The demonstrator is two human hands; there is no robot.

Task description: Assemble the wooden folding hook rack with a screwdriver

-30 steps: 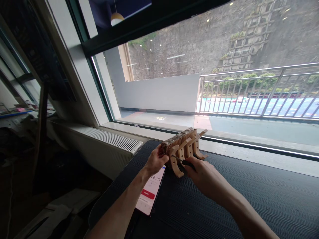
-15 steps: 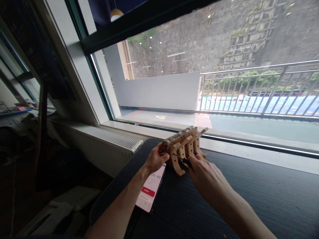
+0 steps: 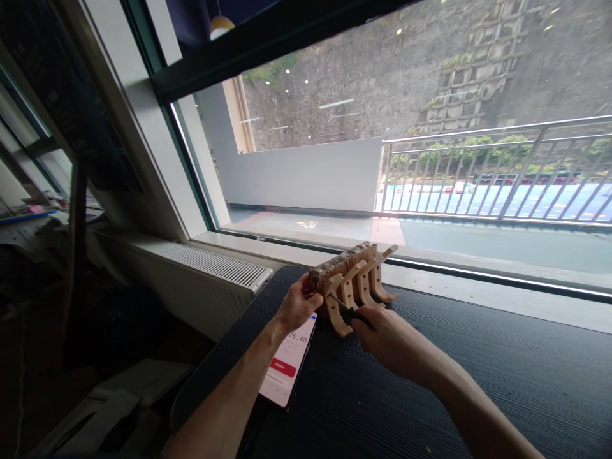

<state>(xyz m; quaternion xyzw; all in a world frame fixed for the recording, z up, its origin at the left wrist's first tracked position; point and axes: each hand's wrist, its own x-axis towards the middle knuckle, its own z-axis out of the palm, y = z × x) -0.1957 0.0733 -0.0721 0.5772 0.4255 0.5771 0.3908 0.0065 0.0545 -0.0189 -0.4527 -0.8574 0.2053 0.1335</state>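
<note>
lately the main change is in the right hand (image 3: 389,335): half a second ago its fingers sat higher, over the foot of the third hook, and now they have dropped and turned a little, baring that foot and more of the handle. this hand is closed around the dark handle of a thin-shafted screwdriver (image 3: 354,313), whose shaft slants up to the nearest wooden hook (image 3: 336,313), by its upper hole; whether the tip is seated on a screw is too small to tell. the left hand (image 3: 299,304) has stayed put, fingers and thumb closed on the near end of the bark-covered wood strip (image 3: 342,262), which rests with its row of four hooks on the black table (image 3: 440,389), close to the window sill (image 3: 478,295). a phone (image 3: 287,363) lies just beside, partly under the left forearm. with the strip and hooks almost unmoved, the shift looks like a fresh twist or regrip of the tool, so the fastening at that nearest hook seems still under way.
</note>
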